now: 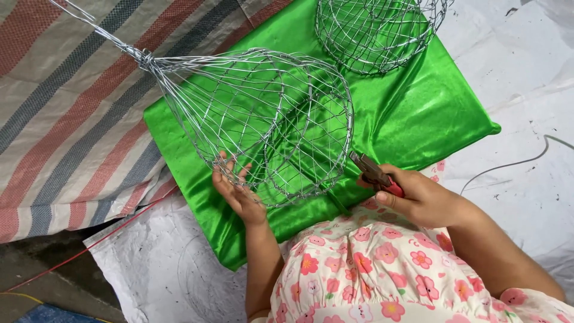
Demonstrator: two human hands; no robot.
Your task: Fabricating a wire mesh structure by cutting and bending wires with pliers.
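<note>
A silver wire mesh basket (263, 119) with a long twisted wire handle lies tilted on a shiny green cloth (412, 113). My left hand (236, 191) grips the basket's lower side, fingers hooked through the mesh. My right hand (418, 194) holds red-handled pliers (373, 173), whose jaws point at the basket's round rim on the right. My lap, in a pink flowered dress (371, 269), is just below the basket.
A second wire basket (376, 30) sits at the top of the green cloth. A striped woven tarp (66, 119) covers the left side. White sacking (514, 90) lies to the right with a loose grey wire (508, 164) on it. A red wire (89, 248) crosses the lower left.
</note>
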